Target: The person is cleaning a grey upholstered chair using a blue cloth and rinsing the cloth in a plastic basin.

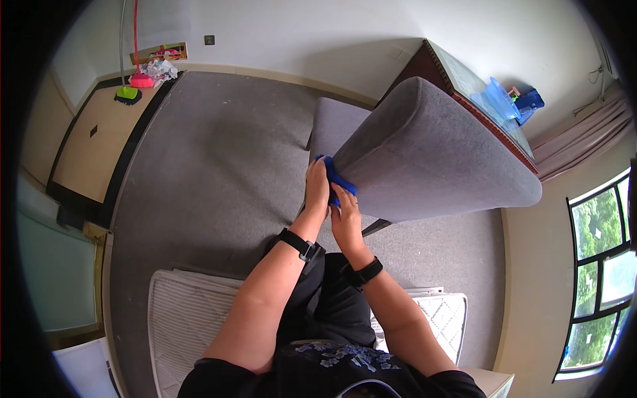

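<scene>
A grey upholstered chair stands in front of me, its tall backrest (431, 152) tilted across the view and its seat (338, 126) partly showing beyond. At the backrest's lower left edge, a blue cloth (342, 184) is bunched against the fabric. My left hand (317, 188) grips the cloth from the left, its fingers closed along it. Just to the right, my right hand (346, 213) presses its fingers onto the same cloth. Both palms are mostly hidden. Each wrist wears a black strap.
Behind the chair is a dark wooden table (458, 86) holding a blue plastic basin (503, 99) and a blue container (529, 104). White padded mattresses (189, 325) lie behind my legs on grey carpet (199, 159). A broom (127, 94) and pink dustpan (141, 80) stand far left; windows (597, 278) are right.
</scene>
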Available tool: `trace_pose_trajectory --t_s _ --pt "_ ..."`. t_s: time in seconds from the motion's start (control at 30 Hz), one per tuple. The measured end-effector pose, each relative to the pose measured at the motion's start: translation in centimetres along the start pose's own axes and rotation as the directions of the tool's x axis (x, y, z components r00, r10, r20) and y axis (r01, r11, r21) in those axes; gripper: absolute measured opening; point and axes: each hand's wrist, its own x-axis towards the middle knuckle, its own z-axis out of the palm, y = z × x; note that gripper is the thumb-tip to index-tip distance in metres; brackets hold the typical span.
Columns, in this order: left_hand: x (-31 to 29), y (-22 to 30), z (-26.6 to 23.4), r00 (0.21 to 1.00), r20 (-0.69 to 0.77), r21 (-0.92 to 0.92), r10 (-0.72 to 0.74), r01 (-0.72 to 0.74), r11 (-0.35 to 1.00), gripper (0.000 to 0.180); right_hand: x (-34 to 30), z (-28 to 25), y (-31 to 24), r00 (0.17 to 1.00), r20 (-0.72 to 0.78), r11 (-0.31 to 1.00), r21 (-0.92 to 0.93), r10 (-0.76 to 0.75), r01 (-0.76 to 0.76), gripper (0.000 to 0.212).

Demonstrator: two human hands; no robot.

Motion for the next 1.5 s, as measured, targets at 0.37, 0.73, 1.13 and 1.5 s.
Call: trace_pose_trajectory --t_s 0.37,0.73,1.13,1.5 --pt "-5.6 7.3 5.6 0.661 0.242 0.282 0.71 -0.748 0.6 0.043 2.8 -5.5 -5.8 0.964 -0.259 0.996 0.046 -0.055 0.07 0.039" --pt "0.9 -1.9 -0.9 0.852 0.25 0.334 0.46 -0.522 0.785 0.049 0.2 0.5 -0.3 0.998 -0.059 1.0 -0.01 -0.015 0.014 0.039" --pt "6.1 -11.8 -7.6 0.995 0.076 0.429 0.059 -0.086 0.899 0.041 -2.2 6.7 5.5 0.949 0.254 0.981 0.007 0.188 -0.196 0.043" --pt "0.5 -4.3 -1.3 0.942 0.047 0.507 0.333 -0.31 0.804 0.042 -1.6 3.2 2.3 0.982 -0.007 0.976 0.117 0.187 -0.185 0.038"
